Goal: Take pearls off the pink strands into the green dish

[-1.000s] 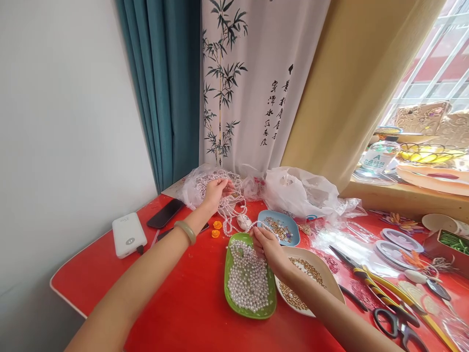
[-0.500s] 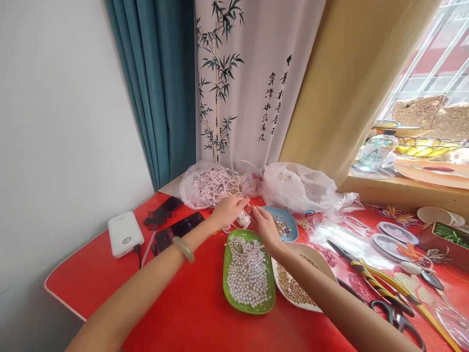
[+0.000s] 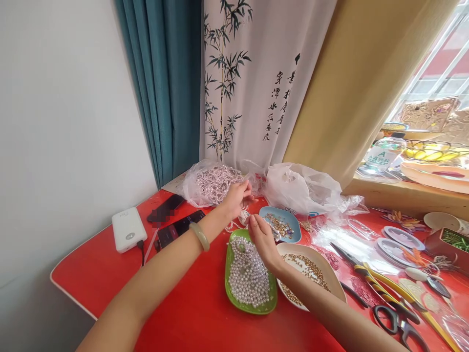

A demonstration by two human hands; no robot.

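Observation:
My left hand (image 3: 237, 199), with a pale bangle (image 3: 200, 236) on its wrist, is raised with the fingers pinched together. Just below and right of it, my right hand (image 3: 263, 238) is closed in a pinch over the far end of the green tray (image 3: 273, 298) of white pearl beads (image 3: 249, 278). Whatever lies between the fingertips is too fine to make out. A short strand of pearl beads (image 3: 230, 226) shows below my left hand, and more strung beads (image 3: 274, 231) curve beside my right hand.
A blue dish (image 3: 264, 211) of mixed beads and a cream plate (image 3: 335, 278) of gold beads stand to the right. Farther right lie pliers (image 3: 381, 283) and scissors (image 3: 397, 322). Plastic bags (image 3: 302, 188) line the back; phones (image 3: 183, 226) and a power bank (image 3: 128, 230) are left.
My left hand has risen away from my right hand, which has lowered slightly toward the tray. The gap between them is wider. The view has shifted a little left.

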